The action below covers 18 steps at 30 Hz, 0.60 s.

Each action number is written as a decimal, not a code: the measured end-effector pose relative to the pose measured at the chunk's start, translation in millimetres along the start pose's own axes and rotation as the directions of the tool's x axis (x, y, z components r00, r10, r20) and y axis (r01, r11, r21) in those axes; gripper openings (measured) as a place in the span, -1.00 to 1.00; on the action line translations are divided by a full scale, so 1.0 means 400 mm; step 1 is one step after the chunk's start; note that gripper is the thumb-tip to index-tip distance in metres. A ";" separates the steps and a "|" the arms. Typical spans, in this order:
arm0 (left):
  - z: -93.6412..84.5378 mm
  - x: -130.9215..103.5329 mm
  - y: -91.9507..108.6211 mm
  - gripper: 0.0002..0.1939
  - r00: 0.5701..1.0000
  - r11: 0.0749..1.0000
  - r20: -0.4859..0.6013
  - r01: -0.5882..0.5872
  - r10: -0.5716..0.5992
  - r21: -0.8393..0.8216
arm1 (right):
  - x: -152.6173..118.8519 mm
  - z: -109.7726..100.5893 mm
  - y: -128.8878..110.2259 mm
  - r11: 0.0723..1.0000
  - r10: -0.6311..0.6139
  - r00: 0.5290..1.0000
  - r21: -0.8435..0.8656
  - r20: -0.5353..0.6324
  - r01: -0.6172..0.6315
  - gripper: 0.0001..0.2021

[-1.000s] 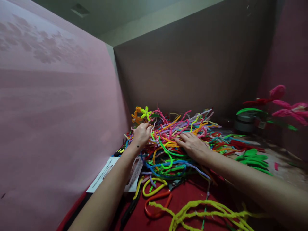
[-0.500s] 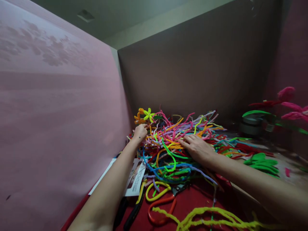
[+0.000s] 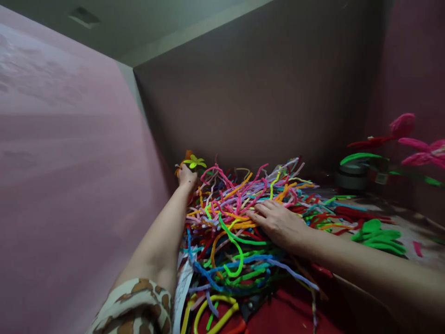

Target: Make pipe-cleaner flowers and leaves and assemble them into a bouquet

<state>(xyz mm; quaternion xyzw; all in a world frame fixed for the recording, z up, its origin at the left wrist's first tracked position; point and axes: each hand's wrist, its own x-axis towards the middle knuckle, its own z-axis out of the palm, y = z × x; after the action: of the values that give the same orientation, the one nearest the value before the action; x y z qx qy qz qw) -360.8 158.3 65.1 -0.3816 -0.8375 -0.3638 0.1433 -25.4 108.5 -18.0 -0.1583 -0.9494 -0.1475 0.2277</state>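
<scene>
Pink wall (image 3: 69,185): fills the left side, faintly patterned near its upper edge.
Back wall (image 3: 260,102): plain, dark grey-brown, across the far side.
Red tabletop (image 3: 288,313): exposed at the lower centre.
Pile of fuzzy stems (image 3: 239,195): heaped at the centre, a tangle of pink, orange, lilac, blue, green and red lengths.
Spotted sleeve (image 3: 135,304): bunched around the left arm, lower left.
Right hand (image 3: 280,225): laid on the right-hand part of the pile, fingers extended and slightly apart.
Left hand (image 3: 187,178): at the pile's far left edge; fingers partly hidden, so whether they grip anything cannot be told.
Scissors (image 3: 250,307): in front of the pile, yellow and orange handles cut off by the lower edge.
Paper sheet (image 3: 184,287): between left forearm and pile, partly hidden.
Green leaf shapes (image 3: 378,239): grouped right of the pile.
Pink flower (image 3: 417,159): at the right edge.
Grey container (image 3: 352,178): far right, behind the leaf shapes.
Yellow-green flower (image 3: 195,162): just beside the left hand.
Orange flower (image 3: 188,155): also there, partly hidden.
Pink scrap (image 3: 417,249): right of the leaf shapes.
</scene>
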 end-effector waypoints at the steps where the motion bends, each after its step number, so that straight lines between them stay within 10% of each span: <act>1: 0.005 0.013 0.001 -0.54 1.000 1.000 0.000 0.006 -0.006 0.006 | 0.000 0.001 0.001 1.000 0.001 1.000 0.005 -0.002 -0.001 -0.60; 18: 0.047 0.072 -0.086 -0.77 1.000 1.000 -0.008 0.013 -0.013 -0.015 | 0.005 0.013 0.009 0.999 0.005 1.000 0.038 -0.005 -0.005 -0.59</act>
<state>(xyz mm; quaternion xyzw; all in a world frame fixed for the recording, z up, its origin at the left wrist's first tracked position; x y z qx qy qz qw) -404.9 171.8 49.7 -0.3759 -0.8367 -0.3724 0.1414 -27.9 114.0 -20.9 -0.1559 -0.9510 -0.1294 0.2334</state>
